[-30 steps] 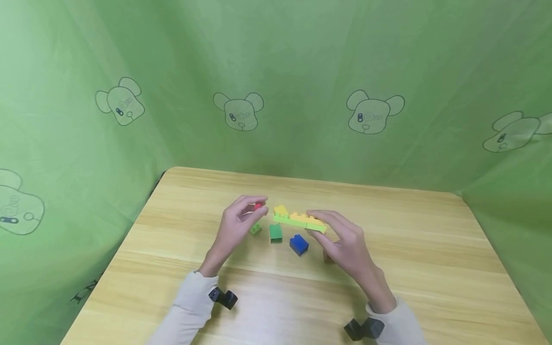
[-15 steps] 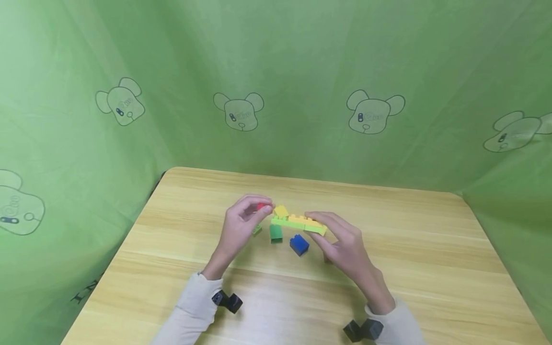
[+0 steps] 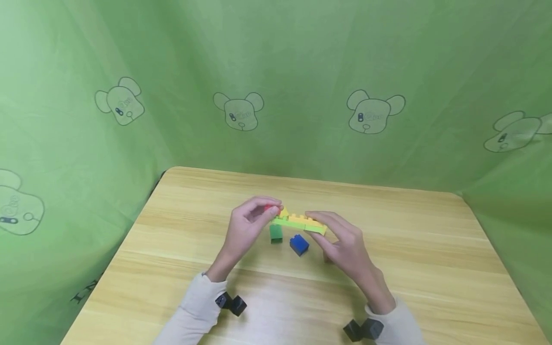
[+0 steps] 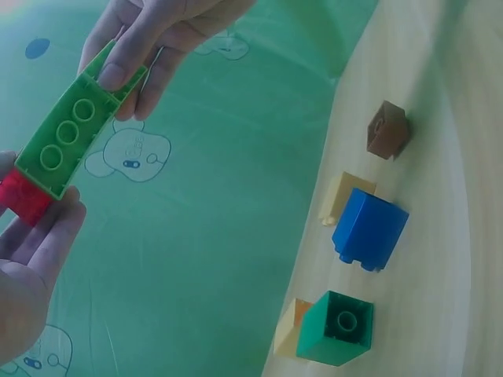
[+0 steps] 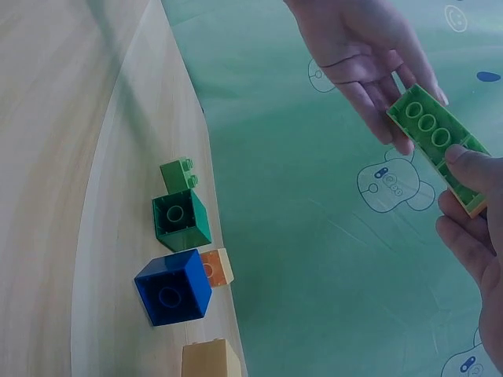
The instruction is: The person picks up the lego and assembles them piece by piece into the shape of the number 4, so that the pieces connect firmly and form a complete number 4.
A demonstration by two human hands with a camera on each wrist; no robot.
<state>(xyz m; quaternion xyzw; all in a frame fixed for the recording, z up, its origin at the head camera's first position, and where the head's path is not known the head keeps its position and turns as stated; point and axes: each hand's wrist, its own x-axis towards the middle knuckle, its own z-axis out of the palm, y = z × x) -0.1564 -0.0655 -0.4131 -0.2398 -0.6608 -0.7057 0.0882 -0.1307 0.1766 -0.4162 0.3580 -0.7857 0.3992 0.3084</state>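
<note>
My left hand (image 3: 245,229) pinches a red brick (image 3: 271,209) at the left end of a strip of joined toy bricks (image 3: 294,222). Light green makes up the strip's lower layer, with yellow and orange-yellow bricks on top. Gripping its right end between thumb and fingers, my right hand (image 3: 345,242) holds the strip above the table. From below, in the left wrist view, the red brick (image 4: 28,198) meets the strip's hollow green underside (image 4: 75,129); whether it is pressed on, I cannot tell. Fingers partly cover the red brick.
Beneath the hands, a dark green brick (image 3: 276,234) and a blue brick (image 3: 299,245) lie on the wooden table (image 3: 388,201). The wrist views add a brown brick (image 4: 388,129), a small light green brick (image 5: 179,175) and pale orange bricks (image 4: 340,196). Green curtain (image 3: 302,57) surrounds the table.
My left hand has moved right, bringing the red brick from apart to the strip's left end. The strip shifted very slightly left at first; my right hand stays nearly still.
</note>
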